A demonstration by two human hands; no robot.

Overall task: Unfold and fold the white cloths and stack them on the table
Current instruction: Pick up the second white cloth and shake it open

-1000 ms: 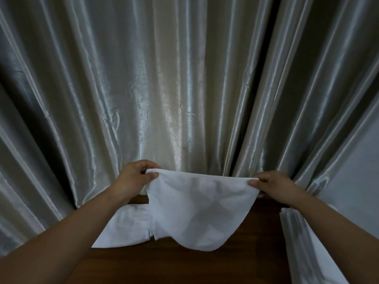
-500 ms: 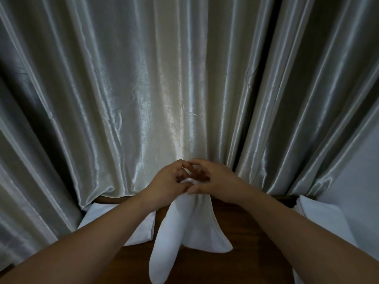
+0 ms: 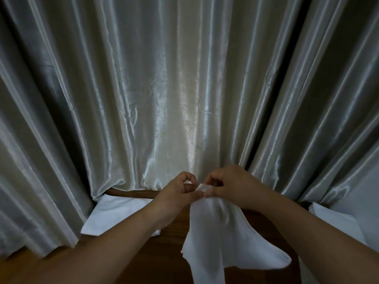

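A white cloth point(image 3: 221, 238) hangs folded in half above the dark wooden table point(image 3: 168, 259). Its two top corners are pinched together between my left hand point(image 3: 176, 193) and my right hand point(image 3: 229, 187), which touch at the fingertips. The cloth's lower edges dangle loose toward the table. On the left of the table lies a flat folded white cloth point(image 3: 114, 216), partly behind my left forearm. More white cloth point(image 3: 336, 220) lies at the right edge, partly hidden by my right forearm.
A shiny grey curtain point(image 3: 184, 89) hangs in folds right behind the table and drapes over its back edge and left side. A pale wall point(image 3: 367, 185) shows at the far right.
A second ago my hands held the cloth spread wide by its top corners. They have come together, so the cloth now hangs doubled, and it has drifted slightly to the right.
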